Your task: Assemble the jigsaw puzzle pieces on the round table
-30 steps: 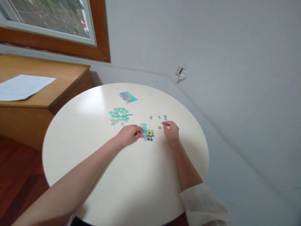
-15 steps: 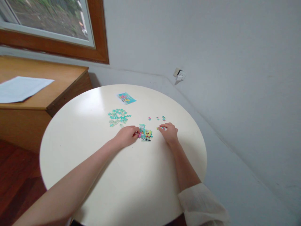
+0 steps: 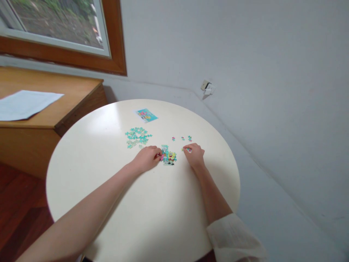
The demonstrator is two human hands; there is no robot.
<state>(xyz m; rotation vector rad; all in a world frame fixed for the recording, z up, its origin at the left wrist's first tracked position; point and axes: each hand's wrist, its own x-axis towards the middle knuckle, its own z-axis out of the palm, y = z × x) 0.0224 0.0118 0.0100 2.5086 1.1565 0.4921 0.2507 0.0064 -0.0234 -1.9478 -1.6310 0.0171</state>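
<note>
A partly joined jigsaw puzzle (image 3: 171, 157) with a yellow cartoon figure lies flat on the round white table. At its left edge my left hand (image 3: 147, 159) is closed, thumb and finger pinched on a pink puzzle piece (image 3: 161, 157). To the right, apart from the joined part, my right hand (image 3: 194, 155) rests low over the table. Its thumb and forefinger are closed at a small yellowish puzzle piece (image 3: 182, 150); other bits show beneath the fingers, partly hidden. Just beyond lie a pink loose piece (image 3: 173, 138) and several more.
A heap of turquoise puzzle pieces (image 3: 137, 136) lies left of the joined part. Farther back is a picture card (image 3: 147, 115). The round table (image 3: 131, 218) stands by a wall with a socket and plug (image 3: 207, 87). White paper (image 3: 29, 103) lies on a wooden cabinet (image 3: 79, 85).
My right hand's fingers have drawn slightly closer together and moved a touch left. My left hand stays at the puzzle's left edge. The whole view has shifted slightly.
</note>
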